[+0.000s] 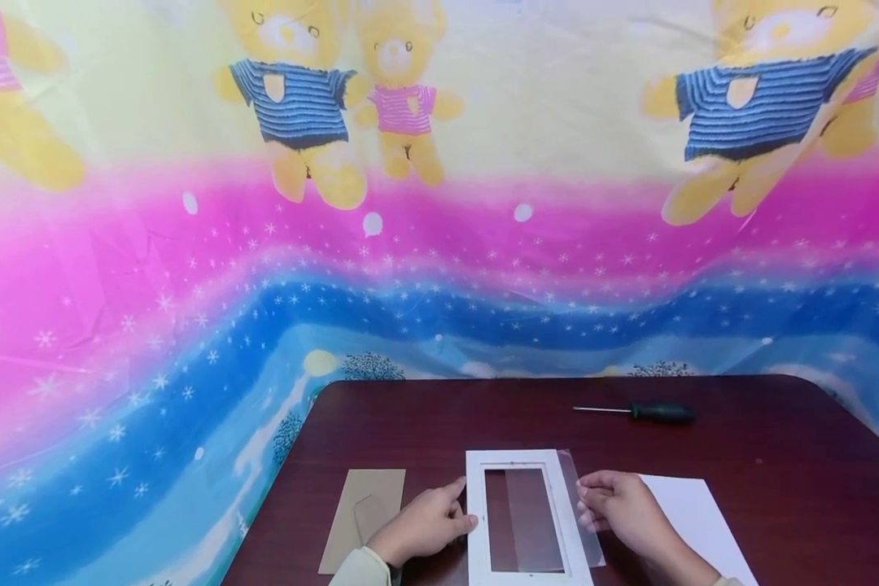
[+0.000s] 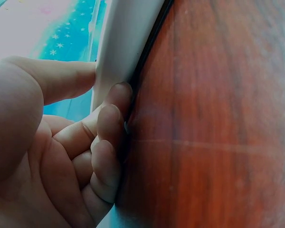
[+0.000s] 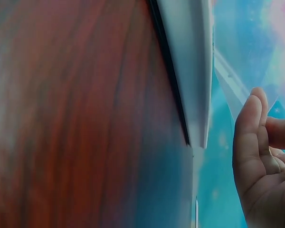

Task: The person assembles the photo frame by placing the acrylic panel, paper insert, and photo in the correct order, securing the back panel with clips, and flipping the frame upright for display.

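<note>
A white rectangular picture frame (image 1: 476,488) with an open middle lies flat near the table's front edge. At its left side, my left hand (image 1: 430,519) touches the frame with thumb and index finger; in the left wrist view the other fingers (image 2: 107,161) are loosely bent beside the frame's side wall (image 2: 126,42). My right hand (image 1: 623,509) pinches the right edge of a clear plastic sheet (image 1: 533,513) between thumb and fingers. The sheet covers the right part of the frame and sticks out past its right side. In the right wrist view the sheet (image 3: 247,61) slants above the frame's side wall (image 3: 187,61).
A brown board (image 1: 369,488) lies left of my left hand. White paper (image 1: 692,509) lies partly under my right forearm. Farther back on the dark red table (image 1: 439,423) is a screwdriver (image 1: 662,413) with a dark handle. A bear-print curtain (image 1: 439,244) hangs behind.
</note>
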`<control>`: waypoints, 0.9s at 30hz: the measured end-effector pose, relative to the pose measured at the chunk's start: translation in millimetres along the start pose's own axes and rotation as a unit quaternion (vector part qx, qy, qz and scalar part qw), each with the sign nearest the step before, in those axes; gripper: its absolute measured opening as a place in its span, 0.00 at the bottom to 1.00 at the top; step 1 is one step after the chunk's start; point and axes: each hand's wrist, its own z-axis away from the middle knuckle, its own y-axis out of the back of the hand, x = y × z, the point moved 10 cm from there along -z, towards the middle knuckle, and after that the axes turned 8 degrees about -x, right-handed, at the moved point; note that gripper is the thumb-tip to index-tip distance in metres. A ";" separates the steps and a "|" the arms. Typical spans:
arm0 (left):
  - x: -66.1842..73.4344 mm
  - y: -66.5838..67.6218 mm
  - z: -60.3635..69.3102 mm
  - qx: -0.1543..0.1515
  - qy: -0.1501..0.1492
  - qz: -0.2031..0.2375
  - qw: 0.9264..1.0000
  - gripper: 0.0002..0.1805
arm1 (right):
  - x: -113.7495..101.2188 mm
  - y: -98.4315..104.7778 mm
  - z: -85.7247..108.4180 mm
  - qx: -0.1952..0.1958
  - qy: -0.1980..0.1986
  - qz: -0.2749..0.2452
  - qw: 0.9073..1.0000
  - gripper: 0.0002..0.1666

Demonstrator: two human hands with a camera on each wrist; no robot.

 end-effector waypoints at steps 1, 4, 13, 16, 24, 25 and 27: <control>-0.7 -0.5 0.1 -0.001 0.002 0.001 1.000 0.39 | -0.5 -2.2 0.4 -0.006 0.002 -0.004 1.000 0.13; -1.8 -1.5 0.0 -0.003 0.006 0.005 1.000 0.40 | -1.6 -5.9 1.2 -0.011 0.005 -0.005 1.000 0.13; 2.3 1.4 0.1 0.004 -0.004 -0.006 1.000 0.39 | -4.8 -11.4 -2.5 -0.020 0.021 -0.001 1.000 0.13; 1.5 2.4 0.6 0.004 0.000 -0.006 1.000 0.39 | -6.1 -14.2 -4.3 -0.028 0.029 -0.001 0.999 0.12; 2.7 0.7 0.3 0.001 -0.004 -0.007 1.000 0.40 | -7.8 -20.1 -4.7 -0.030 0.033 0.000 0.999 0.12; 2.7 0.7 0.3 0.000 -0.003 -0.006 1.000 0.40 | -8.1 -20.9 -4.7 -0.032 0.035 -0.002 0.999 0.12; 2.8 1.1 0.2 0.002 -0.003 -0.008 1.000 0.40 | -9.4 -22.5 -4.7 -0.035 0.040 -0.003 0.999 0.11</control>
